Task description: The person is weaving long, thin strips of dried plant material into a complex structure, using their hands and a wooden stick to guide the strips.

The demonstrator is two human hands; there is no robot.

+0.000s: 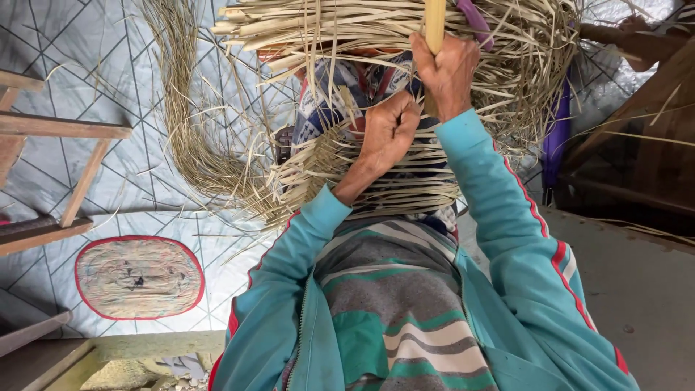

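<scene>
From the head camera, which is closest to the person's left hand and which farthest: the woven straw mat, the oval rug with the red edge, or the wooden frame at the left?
1. Woven straw mat: right under the left hand, touching it.
2. Oval rug: lower left, on the floor.
3. Wooden frame: far left edge, slightly farther in the picture.
</scene>
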